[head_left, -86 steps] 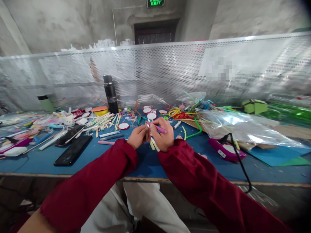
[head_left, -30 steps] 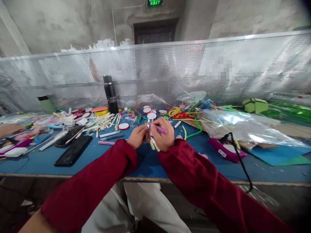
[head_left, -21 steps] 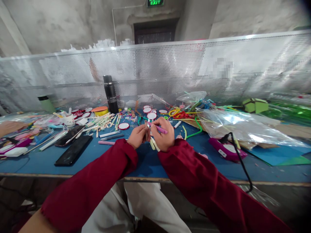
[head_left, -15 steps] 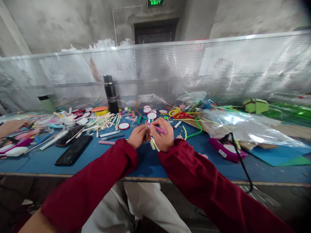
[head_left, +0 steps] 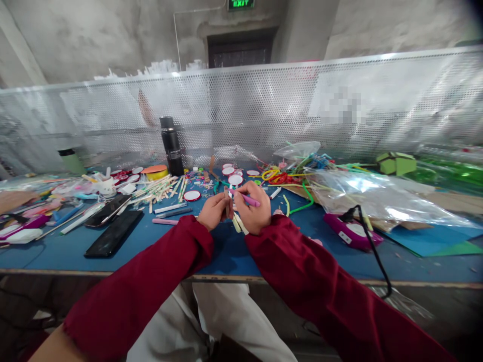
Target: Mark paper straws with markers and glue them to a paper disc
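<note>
My right hand (head_left: pixel 253 207) is closed around a pink-purple marker pen (head_left: pixel 250 200), its tip pointing left toward my other hand. Pinched between the fingers of my left hand (head_left: pixel 216 211) is a small brownish piece (head_left: pixel 227 192), too small and covered to name. The marker tip is close beside this piece; I cannot tell if they touch. Pale yellow strips (head_left: pixel 237 223) show below my right hand. To the left on the table lie a pink pen-like stick (head_left: pixel 165 221), a grey-blue pen (head_left: pixel 172 213) and a white pen (head_left: pixel 169 207).
Two dark phones (head_left: pixel 113 234) lie on the blue table (head_left: pixel 158 256). Behind them are wooden sticks (head_left: pixel 166 188) and a black bottle (head_left: pixel 171 146). White red-rimmed discs (head_left: pixel 236 179) lie ahead. At right are a purple device (head_left: pixel 352 232) with a black cable and clear plastic sheeting (head_left: pixel 381 193).
My hands keep almost the same place, with the marker still beside the small piece. At the far left, another person's hand seen earlier has shifted and is no longer clear.
</note>
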A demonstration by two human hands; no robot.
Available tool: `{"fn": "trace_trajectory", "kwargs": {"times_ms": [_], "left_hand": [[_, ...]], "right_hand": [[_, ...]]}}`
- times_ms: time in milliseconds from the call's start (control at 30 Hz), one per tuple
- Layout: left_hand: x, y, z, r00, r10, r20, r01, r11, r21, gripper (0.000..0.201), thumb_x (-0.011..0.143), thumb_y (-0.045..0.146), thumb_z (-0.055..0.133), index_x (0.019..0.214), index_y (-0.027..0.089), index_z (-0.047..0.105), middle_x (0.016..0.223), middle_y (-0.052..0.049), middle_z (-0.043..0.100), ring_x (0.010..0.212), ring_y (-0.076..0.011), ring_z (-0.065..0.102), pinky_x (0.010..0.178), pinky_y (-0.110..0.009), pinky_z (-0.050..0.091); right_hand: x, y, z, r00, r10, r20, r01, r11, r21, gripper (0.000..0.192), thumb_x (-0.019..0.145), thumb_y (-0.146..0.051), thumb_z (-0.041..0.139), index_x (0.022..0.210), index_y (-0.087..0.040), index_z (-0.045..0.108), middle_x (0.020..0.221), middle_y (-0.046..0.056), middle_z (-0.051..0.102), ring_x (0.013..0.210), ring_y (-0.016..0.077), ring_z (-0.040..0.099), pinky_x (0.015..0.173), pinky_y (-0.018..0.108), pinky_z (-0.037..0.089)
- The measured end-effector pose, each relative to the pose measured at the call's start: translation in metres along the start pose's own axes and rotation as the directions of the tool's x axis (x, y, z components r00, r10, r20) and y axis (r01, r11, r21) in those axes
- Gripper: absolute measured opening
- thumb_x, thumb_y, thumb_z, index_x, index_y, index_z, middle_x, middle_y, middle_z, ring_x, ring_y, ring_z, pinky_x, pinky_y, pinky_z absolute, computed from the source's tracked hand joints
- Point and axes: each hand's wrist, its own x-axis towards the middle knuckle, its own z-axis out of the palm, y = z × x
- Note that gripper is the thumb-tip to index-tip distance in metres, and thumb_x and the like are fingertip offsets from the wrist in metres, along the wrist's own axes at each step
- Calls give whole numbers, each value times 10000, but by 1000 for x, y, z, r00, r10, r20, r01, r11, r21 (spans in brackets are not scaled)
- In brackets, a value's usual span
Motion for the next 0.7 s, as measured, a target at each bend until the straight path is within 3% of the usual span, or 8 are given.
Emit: {"fn": "trace_trajectory", "kwargs": {"times_ms": [700], "left_hand": [[-2,4,1,1000,-11,-4,11,1000,6,403,871,561,576,743,180,555,518,4,587,375,-85,412,382,-230,264]], "right_hand": [[-1,0,1,1000,-14,-4,14,1000,15,140,870,-256,538,731,-236,528,700,-2,611,699,178,555,698,333,391]]}}
